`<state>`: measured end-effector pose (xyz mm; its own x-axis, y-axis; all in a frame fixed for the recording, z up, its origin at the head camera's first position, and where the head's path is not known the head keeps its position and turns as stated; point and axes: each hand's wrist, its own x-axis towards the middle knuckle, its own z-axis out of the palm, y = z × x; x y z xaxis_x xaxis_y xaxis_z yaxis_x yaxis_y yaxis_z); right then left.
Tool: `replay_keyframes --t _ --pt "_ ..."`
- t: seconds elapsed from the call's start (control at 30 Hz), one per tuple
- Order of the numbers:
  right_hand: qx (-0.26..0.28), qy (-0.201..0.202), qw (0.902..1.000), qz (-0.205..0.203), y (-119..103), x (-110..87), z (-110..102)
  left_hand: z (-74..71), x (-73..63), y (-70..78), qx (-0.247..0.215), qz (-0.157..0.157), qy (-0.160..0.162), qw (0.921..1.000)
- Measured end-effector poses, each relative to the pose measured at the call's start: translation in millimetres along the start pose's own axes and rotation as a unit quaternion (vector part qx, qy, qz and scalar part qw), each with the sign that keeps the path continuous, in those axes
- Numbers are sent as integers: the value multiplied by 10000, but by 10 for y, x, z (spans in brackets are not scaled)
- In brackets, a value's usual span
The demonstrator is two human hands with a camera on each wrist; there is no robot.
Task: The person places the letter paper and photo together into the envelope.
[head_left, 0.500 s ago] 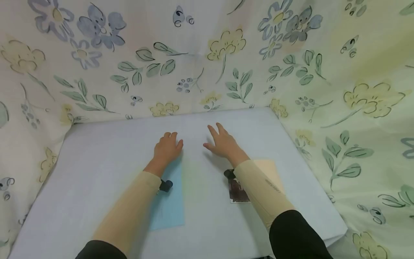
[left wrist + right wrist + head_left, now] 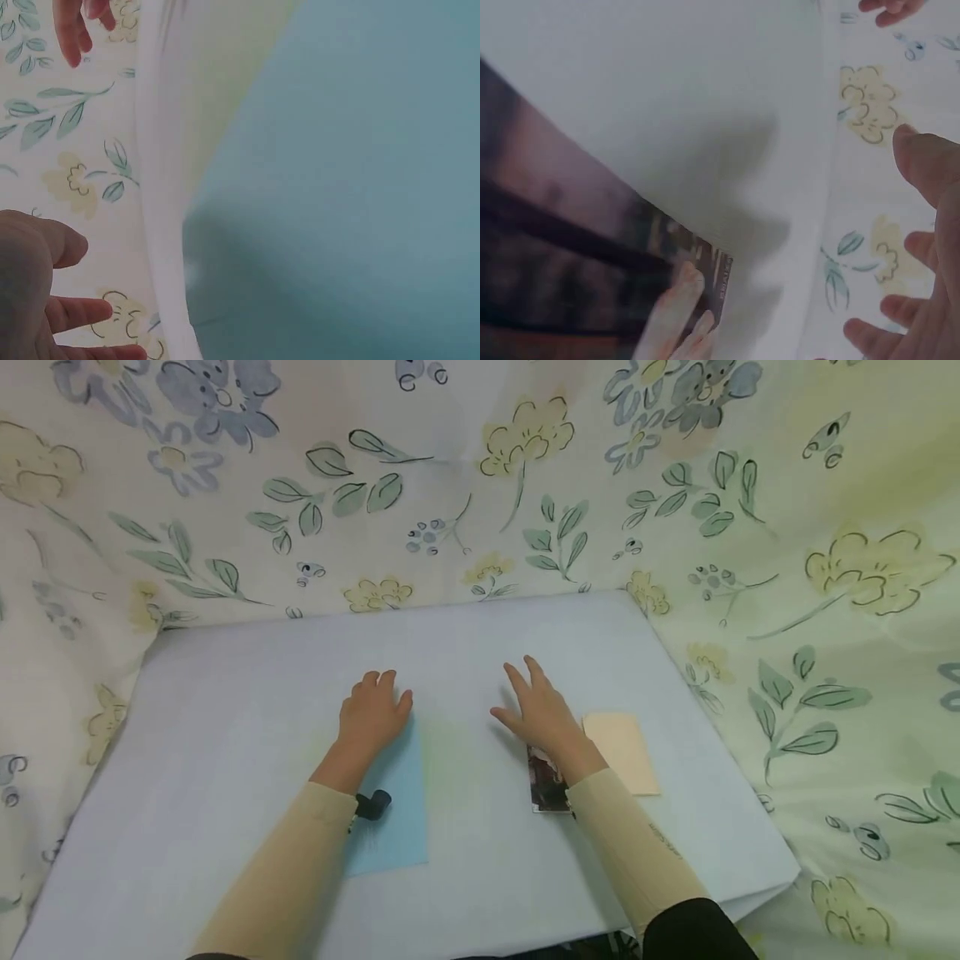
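My left hand hovers over the top of a light blue sheet, fingers spread and holding nothing. In the left wrist view the blue sheet fills the right side, with the left thumb and fingertips apart from it. My right hand is spread above a dark printed photo, also with nothing in its grasp. Part of the photo is hidden under that hand and wrist. The right wrist view shows the photo close up, with a pale hand pictured at its corner.
A cream-coloured paper rectangle lies right of the photo, partly behind the right forearm. The white-covered table backs onto a flowered curtain. Each wrist wears a camera; the left one's black mount shows.
My right hand has moved right and towards me, my left hand slightly left and nearer. More of the cream paper shows. The head view has shifted a little downward.
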<state>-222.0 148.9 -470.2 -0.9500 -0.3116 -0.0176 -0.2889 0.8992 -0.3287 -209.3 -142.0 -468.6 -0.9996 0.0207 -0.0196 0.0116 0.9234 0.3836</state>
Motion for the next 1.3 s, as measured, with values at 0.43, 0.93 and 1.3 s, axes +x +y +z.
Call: replay_keyframes --t 0.43,0.93,1.3 --pt "246 169 9992 -277 -118 -355 60 -8 -371 -96 110 -486 -69 9987" --pt "459 1054 9920 -528 56 -808 45 199 -648 -82 847 -1286 -681 9857" --pt "742 1360 9875 -298 115 -1085 58 266 -626 82 1685 -1148 -1003 9739"
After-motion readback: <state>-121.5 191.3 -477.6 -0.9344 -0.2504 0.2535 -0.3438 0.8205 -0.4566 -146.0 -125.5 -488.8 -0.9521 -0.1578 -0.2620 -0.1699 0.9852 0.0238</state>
